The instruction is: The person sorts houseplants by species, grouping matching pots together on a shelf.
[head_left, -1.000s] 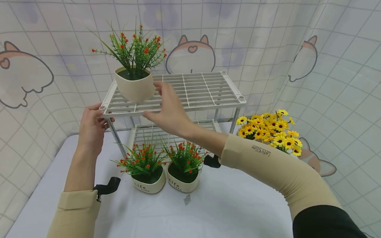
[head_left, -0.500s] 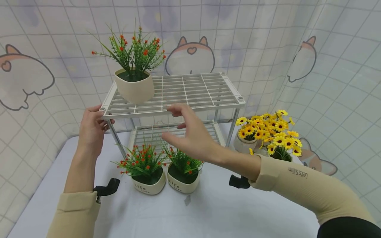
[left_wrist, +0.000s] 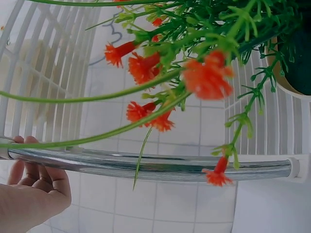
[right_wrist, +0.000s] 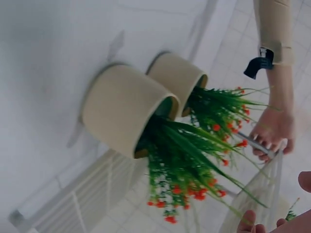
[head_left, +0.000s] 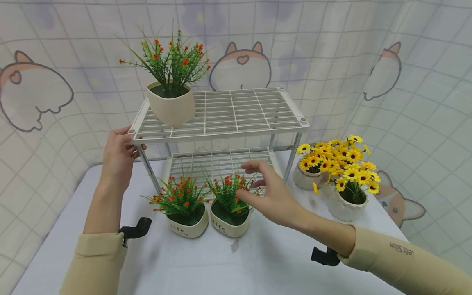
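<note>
A white wire rack with two shelves stands on the table. My left hand grips its front left top corner; in the left wrist view, fingers curl behind the metal post at its shelf end. On the upper shelf's left side sits a cream pot of red-flowered artificial plants. Two similar potted plants, the left pot and the right pot, stand side by side before the rack. My right hand hovers just right of the right plant, fingers loosely bent, holding nothing.
Two whitish pots of yellow flowers, a front one and a rear one, stand right of the rack. The lower shelf lies behind the red-flowered pots. A patterned curtain hangs behind the table.
My right hand has come away from the pot on the upper shelf and moved down and right to beside the right front plant. The left hand stays on the rack corner.
</note>
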Tool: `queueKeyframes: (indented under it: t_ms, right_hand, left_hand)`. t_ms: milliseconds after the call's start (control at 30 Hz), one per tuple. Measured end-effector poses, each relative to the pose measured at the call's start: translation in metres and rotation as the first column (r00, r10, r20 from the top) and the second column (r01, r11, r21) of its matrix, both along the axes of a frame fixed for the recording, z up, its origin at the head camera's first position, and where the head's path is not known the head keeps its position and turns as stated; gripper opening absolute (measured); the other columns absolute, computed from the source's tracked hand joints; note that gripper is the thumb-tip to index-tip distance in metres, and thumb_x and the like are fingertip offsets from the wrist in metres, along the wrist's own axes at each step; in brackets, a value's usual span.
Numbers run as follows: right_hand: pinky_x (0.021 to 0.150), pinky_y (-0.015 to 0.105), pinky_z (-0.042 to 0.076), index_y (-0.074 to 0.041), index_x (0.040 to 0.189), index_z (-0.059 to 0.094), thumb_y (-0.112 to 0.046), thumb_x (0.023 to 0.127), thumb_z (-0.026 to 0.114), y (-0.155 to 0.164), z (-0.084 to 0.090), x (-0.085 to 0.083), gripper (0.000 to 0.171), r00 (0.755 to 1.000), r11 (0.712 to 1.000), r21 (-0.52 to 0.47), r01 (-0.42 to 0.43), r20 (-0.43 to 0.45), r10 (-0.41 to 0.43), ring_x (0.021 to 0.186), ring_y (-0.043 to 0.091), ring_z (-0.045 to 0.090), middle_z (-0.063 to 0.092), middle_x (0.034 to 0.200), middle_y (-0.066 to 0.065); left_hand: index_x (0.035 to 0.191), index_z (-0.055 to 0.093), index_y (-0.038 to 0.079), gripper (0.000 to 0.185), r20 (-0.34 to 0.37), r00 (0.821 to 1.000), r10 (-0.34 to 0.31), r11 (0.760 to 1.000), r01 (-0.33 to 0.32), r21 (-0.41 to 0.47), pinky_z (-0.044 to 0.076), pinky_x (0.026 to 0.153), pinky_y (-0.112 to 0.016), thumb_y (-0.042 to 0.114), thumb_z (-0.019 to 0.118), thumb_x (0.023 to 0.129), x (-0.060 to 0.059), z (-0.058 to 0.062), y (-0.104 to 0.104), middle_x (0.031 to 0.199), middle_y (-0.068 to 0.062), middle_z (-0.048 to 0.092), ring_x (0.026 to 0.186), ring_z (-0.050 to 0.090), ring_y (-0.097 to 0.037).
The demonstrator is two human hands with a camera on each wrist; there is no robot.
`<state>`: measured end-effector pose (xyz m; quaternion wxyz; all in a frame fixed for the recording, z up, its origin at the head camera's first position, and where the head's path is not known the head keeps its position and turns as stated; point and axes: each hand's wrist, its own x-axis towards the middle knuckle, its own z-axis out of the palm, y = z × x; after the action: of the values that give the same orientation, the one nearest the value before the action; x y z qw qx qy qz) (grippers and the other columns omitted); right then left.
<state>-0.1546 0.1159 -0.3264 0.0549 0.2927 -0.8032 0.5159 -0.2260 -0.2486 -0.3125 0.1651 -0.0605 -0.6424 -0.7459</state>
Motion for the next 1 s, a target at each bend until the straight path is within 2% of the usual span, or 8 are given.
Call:
queueKeyframes:
  t_ms: [367, 533, 633, 733, 867, 1000]
  right_hand:
    - [0.101, 0.050, 0.045, -0.004, 0.139, 0.048, -0.011, 0.094, 0.074, 0.033, -0.049, -0.002, 0.052, 0.987, 0.993, -0.031, 0.112, 0.123, -0.108, 0.131, 0.027, 0.047, 0.051, 0.142, 0.008]
    - [0.101, 0.042, 0.046, -0.002, 0.138, 0.048, -0.004, 0.097, 0.068, 0.043, -0.068, -0.002, 0.046, 0.974, 0.982, -0.097, 0.164, 0.176, -0.145, 0.132, 0.029, 0.047, 0.051, 0.141, 0.012]
    - [0.097, 0.031, 0.046, 0.001, 0.139, 0.045, 0.003, 0.095, 0.063, 0.045, -0.077, -0.003, 0.048, 0.946, 0.965, -0.130, 0.226, 0.266, -0.186, 0.132, 0.030, 0.046, 0.049, 0.140, 0.016]
    - [0.095, 0.026, 0.046, 0.001, 0.140, 0.041, 0.006, 0.092, 0.063, 0.043, -0.086, -0.004, 0.053, 0.898, 0.951, -0.125, 0.283, 0.382, -0.218, 0.132, 0.032, 0.046, 0.047, 0.140, 0.019]
    - [0.103, 0.038, 0.046, 0.002, 0.142, 0.039, 0.003, 0.089, 0.070, 0.039, -0.098, -0.004, 0.062, 0.848, 0.953, -0.102, 0.285, 0.491, -0.201, 0.134, 0.036, 0.044, 0.044, 0.144, 0.022]
    - [0.109, 0.052, 0.039, 0.002, 0.146, 0.040, -0.001, 0.086, 0.078, 0.034, -0.106, -0.005, 0.071, 0.822, 0.966, -0.084, 0.244, 0.546, -0.160, 0.140, 0.039, 0.040, 0.042, 0.150, 0.022]
  left_hand:
    - [0.129, 0.044, 0.018, 0.023, 0.005, 1.000, -0.003, 1.000, 0.003, -0.019, 0.037, 0.080, -0.026, 0.022, 0.041, 0.106, 0.001, 0.000, 0.002, 0.115, -0.005, 0.058, 0.088, 0.052, -0.017]
    - [0.129, 0.043, 0.018, 0.024, 0.005, 1.000, -0.003, 1.000, 0.003, -0.027, 0.035, 0.081, -0.026, 0.023, 0.041, 0.106, 0.001, 0.000, 0.001, 0.115, -0.004, 0.058, 0.088, 0.051, -0.017]
    - [0.129, 0.043, 0.018, 0.024, 0.003, 1.000, -0.003, 1.000, 0.003, -0.026, 0.035, 0.081, -0.026, 0.023, 0.041, 0.106, 0.001, 0.000, 0.001, 0.115, -0.004, 0.057, 0.089, 0.051, -0.017]
    - [0.129, 0.043, 0.018, 0.024, 0.003, 1.000, -0.001, 1.000, 0.001, -0.030, 0.035, 0.081, -0.026, 0.024, 0.040, 0.106, 0.001, 0.000, 0.001, 0.116, -0.004, 0.057, 0.089, 0.050, -0.017]
    - [0.129, 0.043, 0.018, 0.024, 0.001, 1.000, 0.006, 0.999, -0.006, -0.035, 0.035, 0.082, -0.026, 0.024, 0.040, 0.106, 0.002, 0.001, 0.001, 0.117, -0.004, 0.056, 0.090, 0.050, -0.017]
    - [0.129, 0.044, 0.019, 0.024, 0.000, 1.000, 0.014, 0.999, -0.014, -0.040, 0.035, 0.082, -0.027, 0.024, 0.039, 0.107, 0.002, 0.001, 0.001, 0.117, -0.004, 0.057, 0.090, 0.051, -0.017]
